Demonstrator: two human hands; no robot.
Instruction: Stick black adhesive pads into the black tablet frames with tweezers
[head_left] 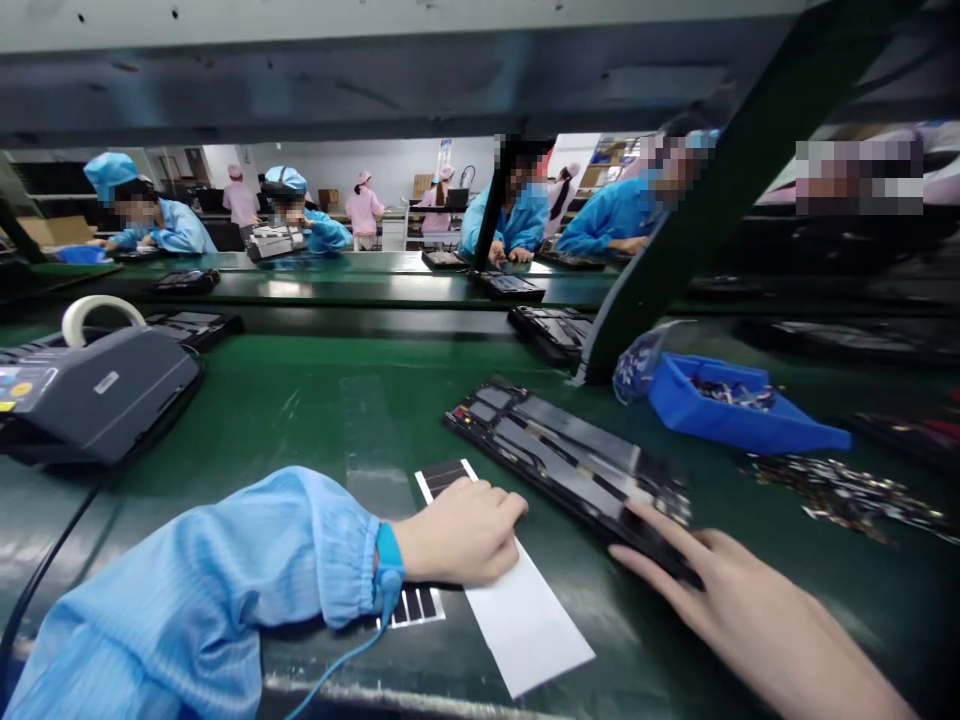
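My left hand (461,530), in a blue sleeve with a blue wrist strap, lies curled in a loose fist on a white strip (525,620) that carries black stickers (442,474) on the green table. What its fingers hold, if anything, is hidden. My right hand (720,590) rests with fingers stretched out on the near end of a long black electronic assembly (562,455) lying diagonally in front of me.
A blue bin (739,405) of small metal parts sits at right, with loose parts (840,490) scattered beside it. A grey machine (97,390) with a tape roll (97,315) stands at left. More black assemblies (551,328) ride the conveyor (360,290). Several workers in blue sit across.
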